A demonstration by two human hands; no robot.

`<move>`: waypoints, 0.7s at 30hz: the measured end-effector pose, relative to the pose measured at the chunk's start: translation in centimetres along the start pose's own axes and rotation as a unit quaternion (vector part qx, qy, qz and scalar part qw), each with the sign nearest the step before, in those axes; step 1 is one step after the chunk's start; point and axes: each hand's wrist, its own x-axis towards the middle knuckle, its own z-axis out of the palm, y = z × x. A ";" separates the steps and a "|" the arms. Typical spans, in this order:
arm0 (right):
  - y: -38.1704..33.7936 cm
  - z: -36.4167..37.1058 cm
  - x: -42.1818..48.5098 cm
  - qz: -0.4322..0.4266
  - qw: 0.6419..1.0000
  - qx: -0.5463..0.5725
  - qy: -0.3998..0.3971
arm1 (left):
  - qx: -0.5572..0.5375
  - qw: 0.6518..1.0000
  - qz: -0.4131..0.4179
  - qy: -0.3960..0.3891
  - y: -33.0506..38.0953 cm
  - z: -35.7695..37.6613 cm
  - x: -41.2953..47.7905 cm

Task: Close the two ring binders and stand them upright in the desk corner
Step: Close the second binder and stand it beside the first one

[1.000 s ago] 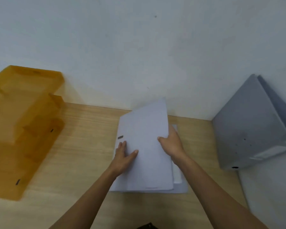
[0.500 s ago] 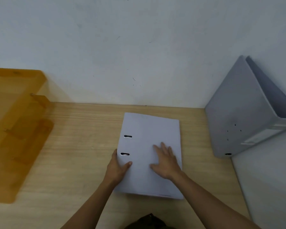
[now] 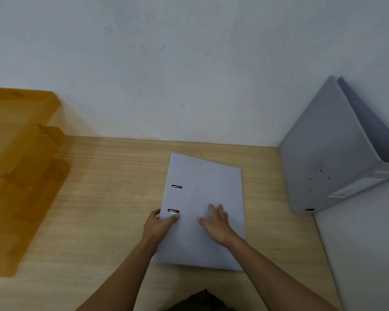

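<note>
Since the frame one second earlier, the front cover of the flat binder (image 3: 206,212) has come down from half-raised to fully closed, and the right hand (image 3: 218,223) has shifted from gripping the cover edge to lying on top of it.

Present state. The flat binder lies closed on the worktop (image 3: 112,187), spine to the left, both ring slots showing through the cover. The left hand (image 3: 160,224) wraps the spine edge beside the nearer slot, thumb on the cover, fingers curled underneath out of sight. The right hand rests palm-down with fingers spread, grasping nothing. The second binder (image 3: 330,153) already stands in the right-hand corner, leaning against the side wall, its covers splayed apart at the top. An orange tray stack (image 3: 20,167) sits well apart at the left.

Step in hand: confirm closure, then raise the flat binder.

1. Press the cover flat with the right hand until it seats over the rings.
2. Keep the left hand on the spine; move the right hand to the open edge and pinch both covers together so they cannot spring apart.
3. Tip the binder onto its bottom edge, spine outward.
4. Slide it along the worktop to the corner; set it against the second binder.
5. The splayed covers of the second binder likely need pressing shut first, otherwise the pair may lean and slip.
</note>
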 end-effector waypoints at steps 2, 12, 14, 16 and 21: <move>-0.1 0.2 -0.5 0.005 1.000 -0.005 -0.017 | -0.083 0.994 -0.042 -0.051 1.0 0.4 -0.6; -2.3 -3.0 -4.6 0.006 0.990 0.134 0.040 | -0.263 0.908 -0.011 -0.326 4.8 2.3 -3.6; -3.5 -3.5 -5.5 -0.007 0.988 0.148 0.051 | -0.240 0.905 0.003 -0.350 5.7 2.9 -4.8; -4.4 -4.3 -6.3 -0.035 0.985 0.155 0.061 | -0.213 0.913 0.021 -0.347 6.7 3.7 -6.1; -5.2 -7.9 -8.7 -0.163 0.965 0.191 0.082 | -0.202 0.908 0.121 -0.346 8.8 4.5 -7.7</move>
